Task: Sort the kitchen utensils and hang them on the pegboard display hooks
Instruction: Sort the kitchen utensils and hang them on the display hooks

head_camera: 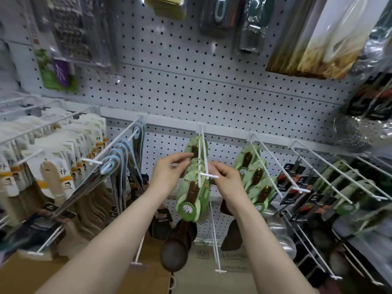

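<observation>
Pegboard wall (191, 81), frame centre: left hand (167, 172) pinches green-carded spoons (192, 194) on white hook (202, 145); right hand (228, 181) fingers curled at hook tip, grasp unclear.

Both hands raised close together, bare forearms reaching up from the near edge.
The left hand (167, 172) pinches the edge of a green card (194, 164) between thumb and fingertips. The right hand (224, 179), just to its right, has its fingers curled inward toward the left hand, and whether it grips anything is hidden.
</observation>
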Action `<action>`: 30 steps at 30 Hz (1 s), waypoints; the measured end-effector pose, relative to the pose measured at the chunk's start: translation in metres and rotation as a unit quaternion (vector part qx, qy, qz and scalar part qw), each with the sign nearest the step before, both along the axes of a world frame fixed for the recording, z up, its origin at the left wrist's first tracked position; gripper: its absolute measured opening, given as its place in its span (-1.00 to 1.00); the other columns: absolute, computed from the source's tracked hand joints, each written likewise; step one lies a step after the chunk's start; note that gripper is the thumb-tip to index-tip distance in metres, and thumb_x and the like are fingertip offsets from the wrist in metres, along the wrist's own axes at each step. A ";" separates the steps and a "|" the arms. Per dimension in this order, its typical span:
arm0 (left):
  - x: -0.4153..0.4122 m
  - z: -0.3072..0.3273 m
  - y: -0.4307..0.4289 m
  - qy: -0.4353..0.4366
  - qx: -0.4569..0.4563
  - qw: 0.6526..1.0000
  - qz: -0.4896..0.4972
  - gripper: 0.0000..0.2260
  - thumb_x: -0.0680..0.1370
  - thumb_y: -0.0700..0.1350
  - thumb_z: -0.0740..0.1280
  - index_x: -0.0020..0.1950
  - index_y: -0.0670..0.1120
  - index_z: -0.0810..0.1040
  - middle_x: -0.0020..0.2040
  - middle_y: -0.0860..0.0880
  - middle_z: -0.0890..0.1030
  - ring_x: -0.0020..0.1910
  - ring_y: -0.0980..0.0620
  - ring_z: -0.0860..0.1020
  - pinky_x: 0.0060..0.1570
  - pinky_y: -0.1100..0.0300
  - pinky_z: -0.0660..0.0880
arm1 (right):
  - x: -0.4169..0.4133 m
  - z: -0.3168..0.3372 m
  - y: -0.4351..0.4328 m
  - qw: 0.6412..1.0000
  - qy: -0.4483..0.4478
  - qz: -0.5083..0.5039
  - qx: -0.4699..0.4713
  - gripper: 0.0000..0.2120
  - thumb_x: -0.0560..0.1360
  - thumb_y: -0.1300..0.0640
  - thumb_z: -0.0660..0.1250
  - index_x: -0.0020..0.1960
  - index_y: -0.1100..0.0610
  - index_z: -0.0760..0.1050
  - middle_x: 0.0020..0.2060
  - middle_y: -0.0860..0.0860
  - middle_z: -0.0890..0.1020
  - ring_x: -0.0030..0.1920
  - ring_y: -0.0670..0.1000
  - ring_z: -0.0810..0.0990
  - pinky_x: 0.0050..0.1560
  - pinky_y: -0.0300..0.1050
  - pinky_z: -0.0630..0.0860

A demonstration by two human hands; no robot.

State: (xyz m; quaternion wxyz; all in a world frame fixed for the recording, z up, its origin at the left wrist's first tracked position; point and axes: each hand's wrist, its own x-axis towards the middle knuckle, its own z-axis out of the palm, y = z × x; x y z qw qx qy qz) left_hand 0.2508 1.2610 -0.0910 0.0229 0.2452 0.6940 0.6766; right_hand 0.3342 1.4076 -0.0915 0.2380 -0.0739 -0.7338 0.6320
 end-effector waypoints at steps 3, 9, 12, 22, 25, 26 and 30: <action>-0.005 0.001 0.001 0.002 -0.003 1.000 -0.004 -0.82 0.50 -0.20 0.42 -0.10 0.11 0.67 -0.05 0.01 0.66 -0.13 0.00 0.67 -0.04 0.13 0.62 | -0.003 -0.004 0.004 1.000 0.003 0.003 0.007 -0.87 0.55 0.22 0.38 0.05 0.15 0.68 -0.08 0.05 0.73 -0.05 0.02 0.69 0.03 -0.09 0.60; -0.014 0.001 0.006 0.035 -0.033 0.998 0.034 -0.83 0.47 -0.14 0.45 -0.19 0.15 0.64 -0.09 0.00 0.65 -0.16 0.03 0.59 -0.15 0.15 0.57 | -0.017 -0.004 0.005 1.000 0.008 -0.028 -0.009 -0.91 0.52 0.22 0.41 -0.03 0.14 0.70 -0.13 0.04 0.74 -0.07 0.04 0.70 0.07 -0.04 0.61; -0.020 0.002 0.010 0.039 -0.045 0.997 0.042 -0.87 0.47 -0.11 0.45 -0.16 0.15 0.65 -0.12 0.07 0.67 -0.09 0.06 0.61 -0.01 0.00 0.58 | -0.025 -0.002 0.006 0.999 0.010 -0.030 -0.027 -0.91 0.52 0.24 0.40 -0.02 0.18 0.69 -0.15 0.04 0.74 -0.11 -0.02 0.69 0.02 -0.09 0.61; -0.018 0.005 0.016 -0.009 0.011 1.000 0.028 -0.92 0.55 -0.17 0.36 0.01 -0.02 0.59 -0.10 -0.05 0.64 -0.20 0.04 0.66 -0.19 0.24 0.61 | -0.040 -0.002 0.012 0.995 0.012 -0.101 -0.006 -0.92 0.49 0.17 0.46 -0.03 0.14 0.63 -0.13 0.05 0.69 -0.10 0.05 0.64 0.05 -0.03 0.61; -0.008 -0.004 0.003 0.002 0.025 0.999 -0.029 -0.92 0.56 -0.13 0.33 0.00 -0.06 0.61 -0.07 -0.01 0.67 -0.13 0.11 0.63 -0.12 0.30 0.56 | -0.021 -0.004 0.009 0.995 0.054 -0.082 -0.006 -0.94 0.55 0.10 0.39 -0.06 0.09 0.60 -0.17 -0.03 0.64 -0.14 -0.08 0.56 -0.04 -0.16 0.52; -0.005 -0.007 -0.001 0.006 0.023 0.999 -0.042 -0.91 0.56 -0.14 0.33 -0.01 -0.08 0.63 -0.08 -0.01 0.68 -0.12 0.14 0.62 -0.09 0.32 0.54 | -0.014 -0.006 0.007 0.997 0.055 -0.053 -0.020 -0.91 0.55 0.07 0.38 -0.06 0.08 0.62 -0.17 -0.03 0.65 -0.13 -0.07 0.57 -0.05 -0.16 0.52; 0.007 -0.014 -0.010 0.050 0.014 0.997 -0.050 -0.91 0.53 -0.24 0.36 -0.06 -0.09 0.64 -0.13 0.03 0.67 -0.16 0.25 0.59 -0.09 0.41 0.49 | 0.004 -0.018 -0.002 0.999 0.042 0.011 -0.001 -0.92 0.47 0.02 0.42 -0.10 -0.01 0.67 -0.16 0.00 0.68 -0.09 -0.01 0.60 0.03 -0.11 0.52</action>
